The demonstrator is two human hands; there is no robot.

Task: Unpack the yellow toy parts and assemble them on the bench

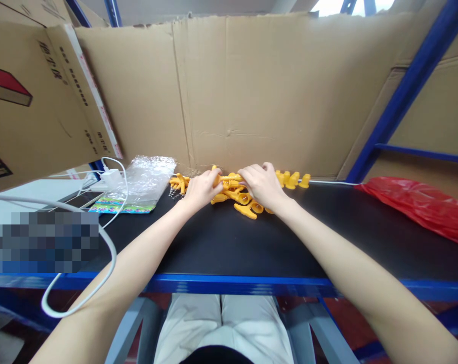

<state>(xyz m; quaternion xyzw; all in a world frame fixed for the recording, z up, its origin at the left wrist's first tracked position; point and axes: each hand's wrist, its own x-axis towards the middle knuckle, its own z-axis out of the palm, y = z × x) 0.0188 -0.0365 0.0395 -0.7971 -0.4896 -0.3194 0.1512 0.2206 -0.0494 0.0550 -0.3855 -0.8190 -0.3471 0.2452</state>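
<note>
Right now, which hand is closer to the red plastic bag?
Right. The right hand rests on the yellow plastic pieces, on the side toward the red plastic bag; the left hand is farther away, beyond the right.

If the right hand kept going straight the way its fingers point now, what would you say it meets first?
The right hand points left and slightly away, into the pile of yellow plastic parts it already touches. Just beyond them, it would probably meet the left hand, though the depth between the two hands is hard to judge.

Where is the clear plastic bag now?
In the head view, the clear plastic bag lies on the black table, left of the left hand, beside the white charger.
</note>
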